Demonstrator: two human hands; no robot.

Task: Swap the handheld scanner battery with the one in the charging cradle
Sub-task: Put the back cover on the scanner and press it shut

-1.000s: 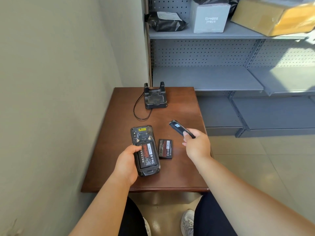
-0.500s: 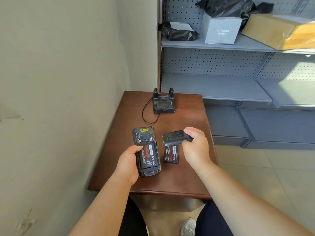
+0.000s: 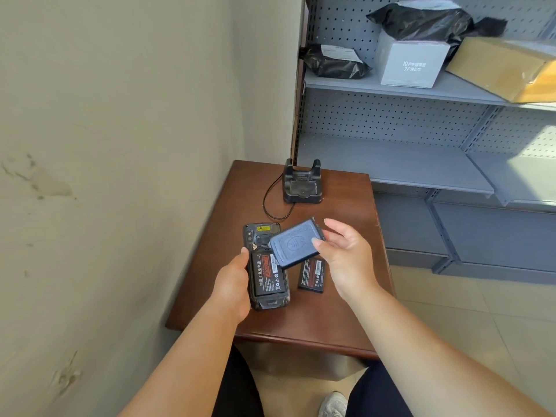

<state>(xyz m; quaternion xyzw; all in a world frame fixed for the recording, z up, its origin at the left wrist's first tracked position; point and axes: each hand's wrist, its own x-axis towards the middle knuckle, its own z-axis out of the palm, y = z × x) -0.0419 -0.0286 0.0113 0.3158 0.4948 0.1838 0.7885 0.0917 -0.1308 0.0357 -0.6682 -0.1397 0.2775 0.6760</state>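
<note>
The black handheld scanner [image 3: 261,233] lies face down on the brown table [image 3: 346,212], its back open with a battery [image 3: 267,273] seated in the bay. My left hand [image 3: 233,284] grips the scanner's left side. My right hand [image 3: 346,254] holds the dark battery cover [image 3: 296,243] tilted over the scanner's upper right part. A second battery [image 3: 312,276] lies flat on the table just right of the scanner, under my right hand. The black charging cradle [image 3: 301,183] stands at the table's far edge, with no battery visible in it.
A black cable [image 3: 268,203] loops from the cradle across the table. A beige wall is close on the left. Grey metal shelving [image 3: 400,164] rises behind and right, holding black bags, a white box [image 3: 410,63] and a cardboard box [image 3: 511,67].
My right hand has brought the battery cover leftward and turned it flat, from off to the right to over the scanner's back. The left hand stays on the scanner.
</note>
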